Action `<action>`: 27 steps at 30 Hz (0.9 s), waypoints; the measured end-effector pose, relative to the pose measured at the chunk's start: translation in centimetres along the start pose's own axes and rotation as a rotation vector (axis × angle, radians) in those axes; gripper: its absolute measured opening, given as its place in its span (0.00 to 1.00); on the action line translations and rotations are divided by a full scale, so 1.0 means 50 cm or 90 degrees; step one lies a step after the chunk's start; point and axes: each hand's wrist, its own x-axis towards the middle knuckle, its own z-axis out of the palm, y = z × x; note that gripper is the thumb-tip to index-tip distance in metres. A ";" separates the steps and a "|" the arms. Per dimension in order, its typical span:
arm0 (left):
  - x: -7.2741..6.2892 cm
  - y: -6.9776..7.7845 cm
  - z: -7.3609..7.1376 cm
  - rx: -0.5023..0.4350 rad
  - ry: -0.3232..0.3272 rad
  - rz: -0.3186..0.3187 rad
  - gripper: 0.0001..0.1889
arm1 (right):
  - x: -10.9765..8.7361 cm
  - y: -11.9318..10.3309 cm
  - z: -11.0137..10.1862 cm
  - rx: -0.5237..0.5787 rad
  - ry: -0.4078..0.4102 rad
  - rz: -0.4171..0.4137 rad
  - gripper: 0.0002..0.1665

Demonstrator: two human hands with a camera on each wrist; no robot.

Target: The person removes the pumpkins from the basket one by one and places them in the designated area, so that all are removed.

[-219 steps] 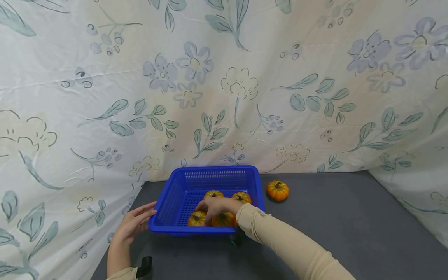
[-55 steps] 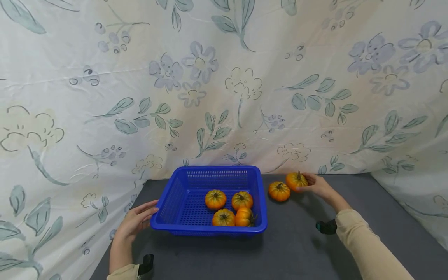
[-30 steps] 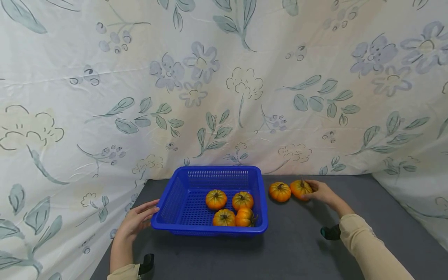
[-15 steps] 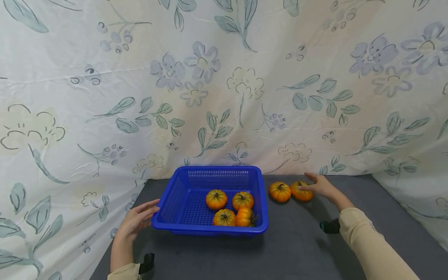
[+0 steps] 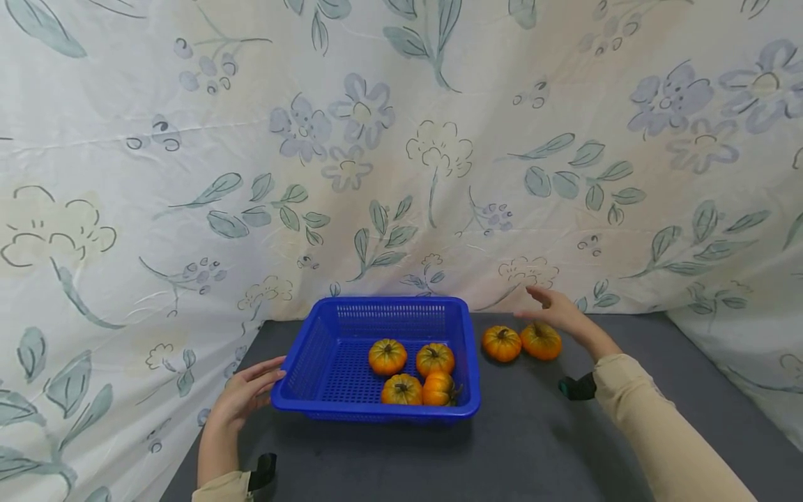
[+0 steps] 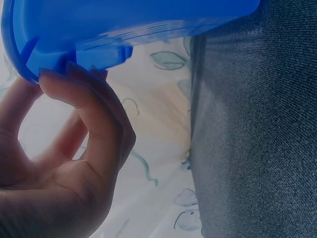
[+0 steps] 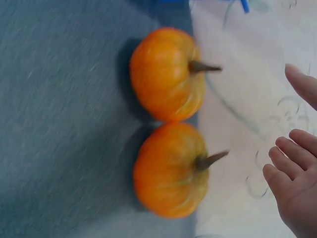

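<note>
My left hand [image 5: 241, 397] grips the left rim of a blue plastic basket [image 5: 374, 411]. In the left wrist view its curled fingers [image 6: 94, 114] hook under the rim. Several small orange pumpkins lie in the basket's right half, among them a pumpkin [image 5: 387, 358] and one tipped on its side [image 5: 440, 388]. To the right of the basket, two more sit side by side on the table: a nearer-to-basket pumpkin [image 5: 501, 344] and an outer pumpkin [image 5: 541, 343]. My right hand [image 5: 558, 312] is raised over the outer one, holding nothing, fingers spread from the thumb.
The dark grey table [image 5: 615, 418] carries the basket and pumpkins. A floral cloth [image 5: 439, 230] hangs right behind its back edge and along both sides. Black bands circle both wrists, such as the left band [image 5: 262, 473].
The right hand carried a pumpkin out of the basket, set it down beside the other one on the table, let go, and rose up and left. The left hand stays at the basket's rim.
</note>
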 end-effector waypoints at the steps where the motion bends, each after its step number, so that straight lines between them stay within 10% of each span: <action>1: 0.002 0.000 0.000 0.002 0.001 -0.001 0.36 | 0.002 -0.010 0.000 -0.002 0.002 -0.005 0.56; 27: 0.002 -0.001 0.003 0.015 0.006 -0.004 0.36 | 0.052 -0.214 0.077 0.025 -0.029 -0.158 0.48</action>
